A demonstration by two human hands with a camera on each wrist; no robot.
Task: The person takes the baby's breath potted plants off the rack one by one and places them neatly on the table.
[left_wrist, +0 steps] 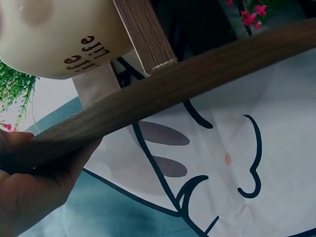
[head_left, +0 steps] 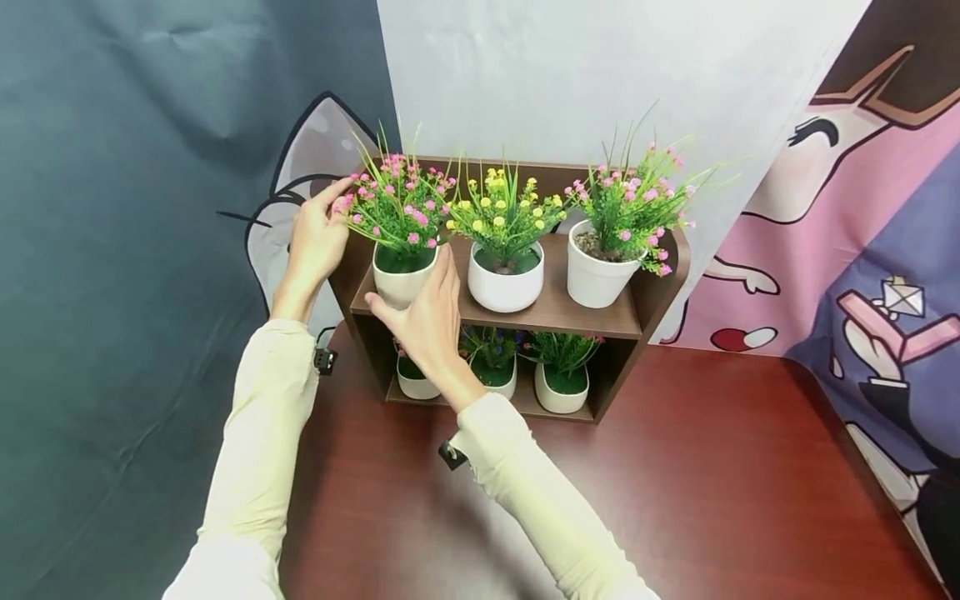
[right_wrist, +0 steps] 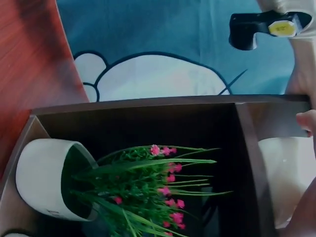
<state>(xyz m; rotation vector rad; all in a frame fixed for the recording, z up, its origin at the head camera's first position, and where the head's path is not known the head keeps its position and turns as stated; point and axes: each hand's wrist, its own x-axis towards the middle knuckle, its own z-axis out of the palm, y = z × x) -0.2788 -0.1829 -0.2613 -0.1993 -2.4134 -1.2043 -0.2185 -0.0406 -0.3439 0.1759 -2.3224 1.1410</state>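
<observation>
My left hand (head_left: 318,236) grips the left side panel of a brown two-tier wooden shelf (left_wrist: 197,79), thumb and fingers on opposite faces of the board. Beside it, on the upper tier, stands a cream flowerpot (head_left: 401,286) with pink artificial flowers; dark lettering shows on the pot (left_wrist: 69,34) in the left wrist view. My right hand (head_left: 429,321) holds this pot from the front, its thumb at the left and its fingers along the right side. Some fingertips are hidden by the pot and leaves.
A white pot with yellow flowers (head_left: 506,283) and another with pink flowers (head_left: 600,275) share the upper tier. Below stand several potted plants, including a white pot (right_wrist: 47,175) at the left end. The shelf stands on a reddish-brown table (head_left: 712,475) against printed cloth (head_left: 600,75).
</observation>
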